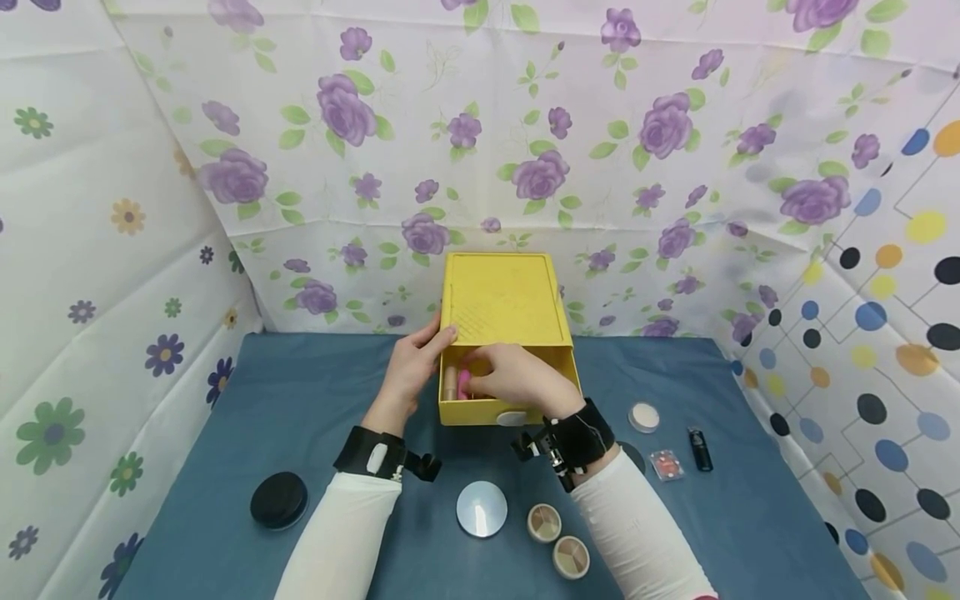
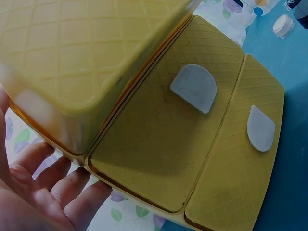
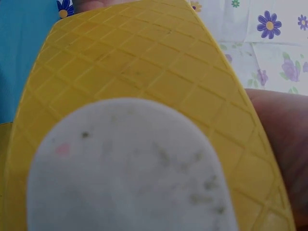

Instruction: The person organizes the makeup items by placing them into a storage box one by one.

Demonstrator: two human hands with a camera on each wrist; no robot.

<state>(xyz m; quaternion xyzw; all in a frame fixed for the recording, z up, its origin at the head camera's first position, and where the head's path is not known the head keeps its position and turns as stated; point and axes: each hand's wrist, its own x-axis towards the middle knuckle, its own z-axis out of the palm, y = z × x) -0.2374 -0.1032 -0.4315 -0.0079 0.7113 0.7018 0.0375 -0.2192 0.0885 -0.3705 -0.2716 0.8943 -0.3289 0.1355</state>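
A yellow drawer box (image 1: 504, 300) stands at the back of the table, its top drawer (image 1: 480, 412) pulled out. My right hand (image 1: 517, 379) reaches into that drawer, its fingers curled at a small pink item (image 1: 463, 384) and appearing to pinch it. Next to the pink item, a beige tube (image 1: 450, 383) lies inside the drawer. My left hand (image 1: 411, 367) rests against the box's left side, thumb by its upper front edge. The left wrist view shows the left fingers (image 2: 89, 204) touching the side beside two lower drawers (image 2: 149, 144) that are closed.
On the blue cloth are a black round case (image 1: 279, 500), a pale round disc (image 1: 482, 509), two tri-colour compacts (image 1: 544, 523), a small white jar (image 1: 643, 417), a pink palette (image 1: 667, 466) and a black tube (image 1: 700, 450). Patterned curtains (image 1: 495, 167) enclose the back and sides.
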